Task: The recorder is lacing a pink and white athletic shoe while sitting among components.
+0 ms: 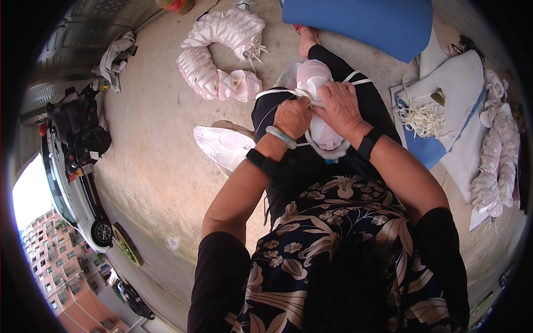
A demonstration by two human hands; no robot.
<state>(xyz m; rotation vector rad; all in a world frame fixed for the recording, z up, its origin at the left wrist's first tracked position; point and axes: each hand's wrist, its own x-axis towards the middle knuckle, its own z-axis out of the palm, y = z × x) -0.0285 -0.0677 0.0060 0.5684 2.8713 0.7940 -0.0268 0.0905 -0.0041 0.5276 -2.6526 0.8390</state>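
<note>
A pale pink and white shoe upper (327, 133) rests across my dark-trousered lap, its rounded pink end pointing away from me. My left hand (292, 116) is closed in a pinch at its left side, on a white shoelace (300, 93). From the right, my right hand (340, 104) grips the upper, with thumb and fingers close to the left fingertips. The fingertips partly cover the spot where lace and upper meet. A thin strand trails from the left hand. Beside my left knee lies a white bag-like piece (222, 144), partly see-through.
A curved row of laced pink-white uppers (200, 75) lies on the concrete floor ahead. At right, loose cream laces (425, 119) sit on pale sheets, beside another row of uppers (491, 161). A blue board (361, 22) stands ahead; a scooter (80, 127) and white car are left.
</note>
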